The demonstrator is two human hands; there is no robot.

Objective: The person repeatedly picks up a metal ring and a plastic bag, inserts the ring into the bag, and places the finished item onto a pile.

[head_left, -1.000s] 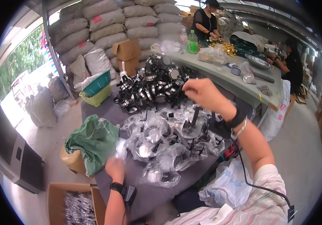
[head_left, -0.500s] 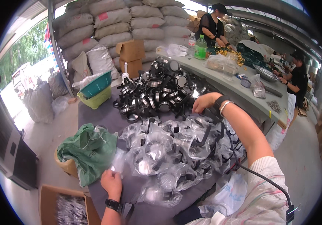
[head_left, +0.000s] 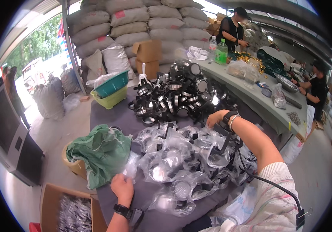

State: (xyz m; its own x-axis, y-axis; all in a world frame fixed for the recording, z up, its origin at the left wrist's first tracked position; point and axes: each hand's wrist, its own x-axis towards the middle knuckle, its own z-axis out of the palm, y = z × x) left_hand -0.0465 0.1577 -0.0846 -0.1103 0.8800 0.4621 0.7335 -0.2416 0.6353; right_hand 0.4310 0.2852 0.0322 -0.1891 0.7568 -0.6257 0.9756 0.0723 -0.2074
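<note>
Two hands worked over the bench (head_left: 108, 116). The left hand (head_left: 122, 186) pinched a clear plastic bag (head_left: 132, 167) near the green sack (head_left: 102, 152). The right hand (head_left: 216, 118), fingers curled, reached among black headlamps (head_left: 175, 98) beyond the bagged headlamps (head_left: 181, 162); its grip I couldn't tell.

Bright daylight floods in from open left side, overexposed there. Glare on clear plastic bags (head_left: 173, 162). Soft shadows. Strong fisheye bending, black vignette at rim.
</note>
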